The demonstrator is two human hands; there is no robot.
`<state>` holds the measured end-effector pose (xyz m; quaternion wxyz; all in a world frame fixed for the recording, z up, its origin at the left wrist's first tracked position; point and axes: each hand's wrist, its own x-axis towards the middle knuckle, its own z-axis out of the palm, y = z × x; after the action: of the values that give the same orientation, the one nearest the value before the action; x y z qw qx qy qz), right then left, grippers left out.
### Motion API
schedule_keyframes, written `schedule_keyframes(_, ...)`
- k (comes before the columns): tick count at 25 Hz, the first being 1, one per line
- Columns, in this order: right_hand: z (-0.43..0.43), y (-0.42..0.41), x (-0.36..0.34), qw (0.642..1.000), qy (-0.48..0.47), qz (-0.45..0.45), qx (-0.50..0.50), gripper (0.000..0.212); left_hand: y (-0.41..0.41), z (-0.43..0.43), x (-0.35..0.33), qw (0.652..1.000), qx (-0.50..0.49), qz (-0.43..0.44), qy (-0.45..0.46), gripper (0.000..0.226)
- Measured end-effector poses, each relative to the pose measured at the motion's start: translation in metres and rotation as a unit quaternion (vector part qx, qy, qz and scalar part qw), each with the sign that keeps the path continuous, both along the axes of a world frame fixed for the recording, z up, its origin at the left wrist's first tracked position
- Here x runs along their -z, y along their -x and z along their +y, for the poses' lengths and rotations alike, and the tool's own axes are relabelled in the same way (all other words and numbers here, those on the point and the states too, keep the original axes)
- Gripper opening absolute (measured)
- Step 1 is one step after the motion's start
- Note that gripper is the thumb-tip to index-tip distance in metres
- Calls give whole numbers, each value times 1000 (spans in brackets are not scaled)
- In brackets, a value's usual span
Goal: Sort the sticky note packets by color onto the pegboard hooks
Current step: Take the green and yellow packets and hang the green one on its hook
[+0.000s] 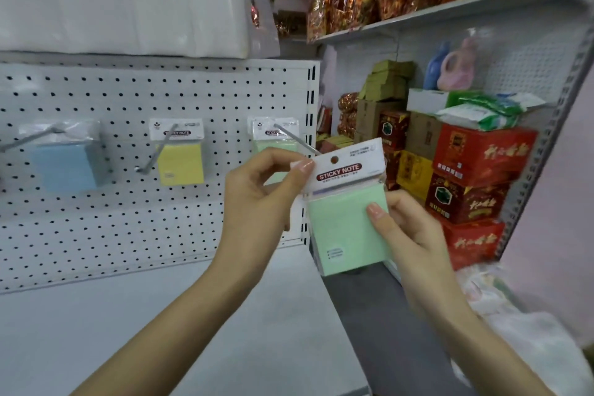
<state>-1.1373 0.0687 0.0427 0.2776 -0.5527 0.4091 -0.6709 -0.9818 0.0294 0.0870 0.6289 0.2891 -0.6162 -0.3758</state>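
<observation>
Both hands hold one pale green sticky-note packet in clear plastic just before the white perforated pegboard — the left hand pinches its white header card, the right hand curls round its lower right edge. The card's punched hole sits just beside the tip of the grey metal hook carrying another green packet.

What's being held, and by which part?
A green sticky note packet: left hand pinches its header card, right hand grips its right edge.

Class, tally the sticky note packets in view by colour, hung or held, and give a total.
Blue plastic-wrapped sticky note packet, hung at left: 1
Yellow plastic-wrapped sticky note packet, hung in the middle: 1
Green plastic-wrapped sticky note packets: 2, the hung green packet and the held green packet gripped by the left hand and right hand
Total: 4
</observation>
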Motion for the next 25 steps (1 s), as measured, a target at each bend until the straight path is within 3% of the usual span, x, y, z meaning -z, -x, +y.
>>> schedule_keyframes(9, -28, 16, 0, 995, -23, -41, -92, 15, 18, -18, -4, 990, -138, -18, 27, 16)
schedule_keyframes(25, -53, 25, 12, 986, -31, -90, -135, 14, 29, -32, 2, 978, -195, -68, 20, 11)
